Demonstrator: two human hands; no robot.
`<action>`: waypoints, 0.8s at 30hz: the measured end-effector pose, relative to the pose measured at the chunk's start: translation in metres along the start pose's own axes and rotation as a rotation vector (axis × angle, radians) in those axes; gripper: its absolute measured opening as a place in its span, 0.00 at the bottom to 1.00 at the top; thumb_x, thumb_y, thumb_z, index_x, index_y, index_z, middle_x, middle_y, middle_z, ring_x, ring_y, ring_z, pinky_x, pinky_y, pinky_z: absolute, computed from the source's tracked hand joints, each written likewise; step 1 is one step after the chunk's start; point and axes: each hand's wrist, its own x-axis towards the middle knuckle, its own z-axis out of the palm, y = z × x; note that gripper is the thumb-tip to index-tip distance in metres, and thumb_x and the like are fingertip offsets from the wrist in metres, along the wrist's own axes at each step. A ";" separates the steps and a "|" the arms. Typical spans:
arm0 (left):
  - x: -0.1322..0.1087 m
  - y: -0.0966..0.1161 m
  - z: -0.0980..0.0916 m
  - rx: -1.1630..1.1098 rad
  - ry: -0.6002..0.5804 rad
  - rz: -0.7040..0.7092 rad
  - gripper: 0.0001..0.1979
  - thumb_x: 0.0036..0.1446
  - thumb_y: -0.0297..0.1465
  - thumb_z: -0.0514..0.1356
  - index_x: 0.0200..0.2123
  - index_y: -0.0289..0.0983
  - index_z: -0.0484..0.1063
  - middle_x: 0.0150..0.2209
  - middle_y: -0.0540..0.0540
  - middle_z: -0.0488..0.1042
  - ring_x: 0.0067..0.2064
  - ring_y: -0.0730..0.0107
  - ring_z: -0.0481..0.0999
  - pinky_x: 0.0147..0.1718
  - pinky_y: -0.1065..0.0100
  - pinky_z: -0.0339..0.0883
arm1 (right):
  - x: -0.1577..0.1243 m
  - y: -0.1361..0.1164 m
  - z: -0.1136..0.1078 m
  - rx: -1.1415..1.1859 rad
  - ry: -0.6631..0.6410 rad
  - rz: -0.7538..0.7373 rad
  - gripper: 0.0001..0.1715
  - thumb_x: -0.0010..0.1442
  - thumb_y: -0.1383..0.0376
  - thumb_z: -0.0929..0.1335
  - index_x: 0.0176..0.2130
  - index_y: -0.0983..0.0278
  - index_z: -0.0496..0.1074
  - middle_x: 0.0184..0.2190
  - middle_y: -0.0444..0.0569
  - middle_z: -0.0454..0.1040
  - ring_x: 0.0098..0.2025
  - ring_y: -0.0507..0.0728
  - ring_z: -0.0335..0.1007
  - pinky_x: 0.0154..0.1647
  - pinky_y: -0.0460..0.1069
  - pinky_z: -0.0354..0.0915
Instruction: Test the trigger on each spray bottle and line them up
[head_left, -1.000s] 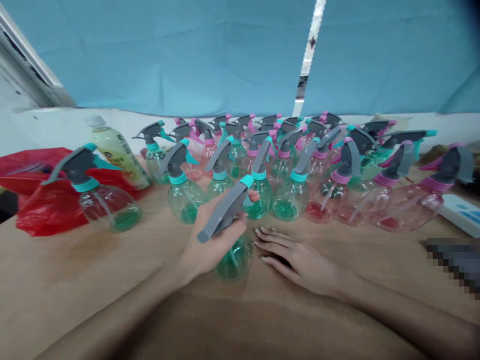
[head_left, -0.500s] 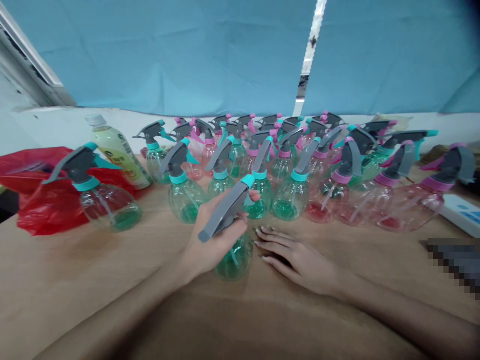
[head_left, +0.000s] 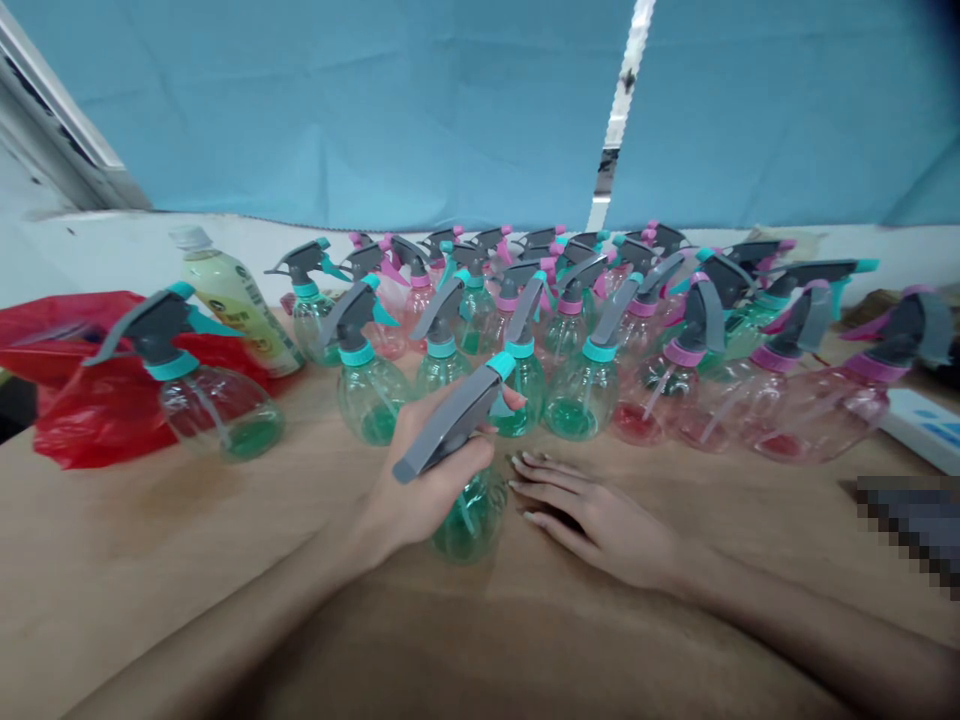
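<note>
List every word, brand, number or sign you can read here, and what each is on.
Nothing is readable.
Pale yellow bottle: dark print on its label, too blurred to read.
White box: blue patches, no words discernible.
Dark flat object: pixelated, unreadable.
Spray bottle in the left hand: no lettering discernible.

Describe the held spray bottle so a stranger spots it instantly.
Find the wooden table, then the crowd of spray bottles on it. In front, the left hand grips a green-tinted bottle. Unlike its neighbours, it alone is held.
</note>
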 end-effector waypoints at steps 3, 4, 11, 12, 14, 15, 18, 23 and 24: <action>0.000 0.000 -0.001 0.000 -0.003 0.006 0.18 0.50 0.27 0.55 0.44 0.46 0.73 0.29 0.52 0.70 0.29 0.69 0.69 0.32 0.66 0.65 | 0.000 0.000 -0.001 -0.001 0.002 0.004 0.21 0.67 0.61 0.59 0.56 0.63 0.66 0.62 0.49 0.61 0.64 0.56 0.51 0.64 0.58 0.53; -0.001 -0.001 -0.001 0.003 -0.004 0.002 0.18 0.50 0.26 0.55 0.44 0.46 0.73 0.28 0.52 0.70 0.29 0.69 0.69 0.32 0.66 0.64 | 0.000 -0.001 -0.001 -0.003 -0.001 0.005 0.21 0.67 0.61 0.59 0.56 0.63 0.66 0.62 0.49 0.61 0.64 0.56 0.52 0.64 0.57 0.53; 0.000 -0.005 0.000 0.005 0.010 -0.001 0.11 0.49 0.27 0.54 0.36 0.42 0.72 0.22 0.53 0.66 0.27 0.68 0.69 0.30 0.66 0.63 | 0.000 0.000 0.000 -0.006 -0.005 0.004 0.21 0.67 0.61 0.58 0.56 0.63 0.66 0.62 0.49 0.61 0.65 0.56 0.51 0.64 0.57 0.52; 0.001 -0.005 0.001 0.006 0.022 0.005 0.10 0.48 0.27 0.54 0.34 0.42 0.72 0.22 0.53 0.67 0.27 0.68 0.69 0.30 0.66 0.62 | 0.000 0.000 0.000 -0.002 -0.001 0.002 0.21 0.67 0.61 0.58 0.56 0.63 0.66 0.62 0.49 0.61 0.64 0.56 0.51 0.64 0.58 0.53; 0.001 -0.003 0.001 -0.002 0.038 0.023 0.08 0.48 0.27 0.54 0.32 0.41 0.71 0.26 0.52 0.70 0.29 0.69 0.69 0.30 0.66 0.62 | 0.000 0.000 0.000 0.007 0.007 -0.003 0.21 0.67 0.61 0.59 0.56 0.62 0.66 0.62 0.49 0.61 0.64 0.56 0.52 0.64 0.58 0.53; 0.001 -0.002 0.001 -0.006 0.041 0.034 0.08 0.47 0.27 0.55 0.31 0.41 0.70 0.28 0.51 0.71 0.30 0.69 0.69 0.30 0.67 0.62 | 0.000 0.000 0.000 0.009 0.008 -0.004 0.21 0.67 0.61 0.59 0.56 0.62 0.66 0.62 0.49 0.60 0.64 0.56 0.52 0.64 0.58 0.53; 0.001 -0.001 0.001 0.009 0.036 0.042 0.06 0.48 0.27 0.55 0.31 0.41 0.69 0.30 0.51 0.72 0.30 0.68 0.69 0.31 0.66 0.63 | 0.000 0.000 0.000 0.002 -0.001 -0.001 0.21 0.67 0.61 0.58 0.57 0.63 0.65 0.62 0.49 0.60 0.65 0.56 0.51 0.64 0.57 0.52; 0.001 -0.001 0.001 0.007 0.046 0.022 0.15 0.49 0.25 0.54 0.40 0.43 0.72 0.35 0.50 0.76 0.34 0.66 0.74 0.39 0.63 0.68 | 0.000 0.000 0.000 -0.005 -0.006 0.008 0.21 0.67 0.61 0.58 0.56 0.62 0.66 0.62 0.48 0.60 0.65 0.56 0.51 0.64 0.58 0.53; 0.002 -0.001 0.001 0.011 0.049 0.019 0.17 0.49 0.25 0.54 0.42 0.44 0.72 0.36 0.51 0.76 0.36 0.66 0.75 0.40 0.63 0.69 | 0.000 -0.001 0.000 -0.003 -0.004 0.008 0.21 0.67 0.61 0.58 0.56 0.62 0.66 0.62 0.48 0.60 0.65 0.56 0.51 0.64 0.58 0.53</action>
